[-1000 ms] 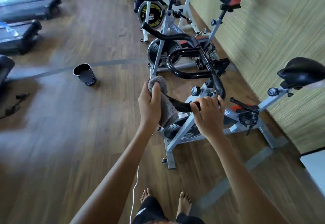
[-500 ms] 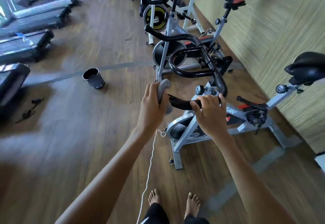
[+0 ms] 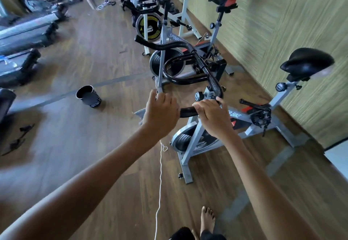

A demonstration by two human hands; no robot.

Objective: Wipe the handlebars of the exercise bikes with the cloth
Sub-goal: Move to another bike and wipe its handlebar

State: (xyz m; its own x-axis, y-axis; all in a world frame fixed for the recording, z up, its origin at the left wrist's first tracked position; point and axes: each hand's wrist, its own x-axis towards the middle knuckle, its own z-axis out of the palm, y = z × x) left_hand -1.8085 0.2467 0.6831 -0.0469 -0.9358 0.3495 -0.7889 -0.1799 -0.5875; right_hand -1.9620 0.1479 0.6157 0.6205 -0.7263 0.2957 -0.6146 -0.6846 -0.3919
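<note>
The nearest grey exercise bike (image 3: 195, 138) has a black looped handlebar (image 3: 188, 112). My left hand (image 3: 161, 114) is closed around the near left end of that bar with the grey cloth (image 3: 138, 113) under it; only a corner of the cloth sticks out to the left. My right hand (image 3: 212, 116) grips the same bar a little to the right, near the stem. A short bare stretch of bar shows between the two hands. The bar's far loop (image 3: 180, 81) curves away beyond them.
A second bike (image 3: 165, 64) and a third bike with a yellow flywheel (image 3: 147, 25) stand in a row along the green wall (image 3: 282, 23). A black cup (image 3: 88, 96) stands on the wood floor at left. Treadmills (image 3: 24, 32) line the far left. A white cord (image 3: 160, 183) hangs by my bare foot (image 3: 207, 219).
My left hand has rolled over the bar end, so the cloth, earlier seen wrapped around the grip, is now mostly hidden beneath it. The view has tilted upward. My right hand keeps its grip.
</note>
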